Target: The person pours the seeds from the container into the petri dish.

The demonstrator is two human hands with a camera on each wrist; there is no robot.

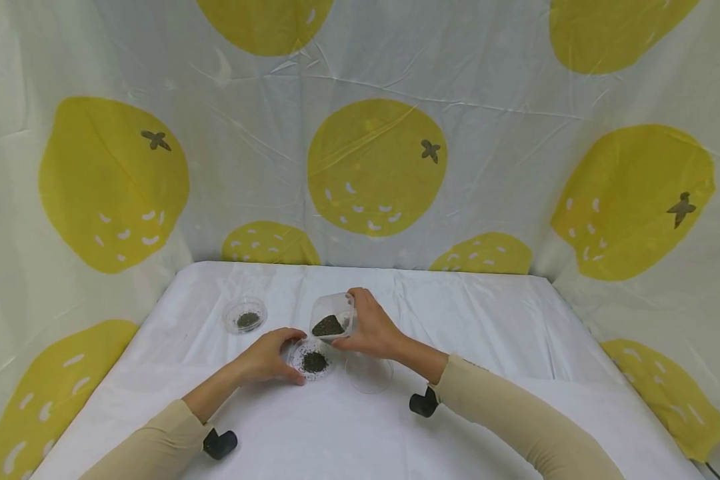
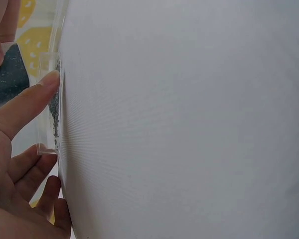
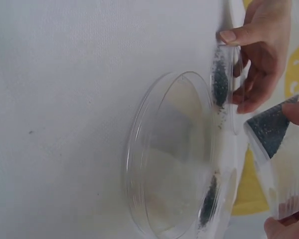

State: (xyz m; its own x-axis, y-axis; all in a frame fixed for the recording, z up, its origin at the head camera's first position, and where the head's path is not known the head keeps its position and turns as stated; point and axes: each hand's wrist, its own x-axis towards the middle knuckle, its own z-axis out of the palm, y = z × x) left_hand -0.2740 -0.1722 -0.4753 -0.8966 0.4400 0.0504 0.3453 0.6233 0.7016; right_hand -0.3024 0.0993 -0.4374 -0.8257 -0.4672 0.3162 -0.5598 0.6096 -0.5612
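Note:
My left hand [image 1: 270,357] holds a small clear petri dish [image 1: 326,371] on the table, thumb on the near side of its wall and fingers on the far side. Dark granules [image 1: 315,362] lie heaped in it, with specks scattered around. Just above its far right edge, my right hand [image 1: 372,327] grips a clear squarish plastic container [image 1: 337,303], tilted toward the dish. More dark granules [image 1: 328,326] are banked in the container's lower corner; the right wrist view shows them as a dark wedge [image 3: 270,128].
A clear round dish or lid [image 1: 369,377] lies flat just right of the petri dish, under my right wrist. Farther back on the left stands another clear dish [image 1: 233,313] with a dark pile in it. A white cloth covers the table [image 1: 336,433]; lemon-print curtains [image 1: 378,167] surround it.

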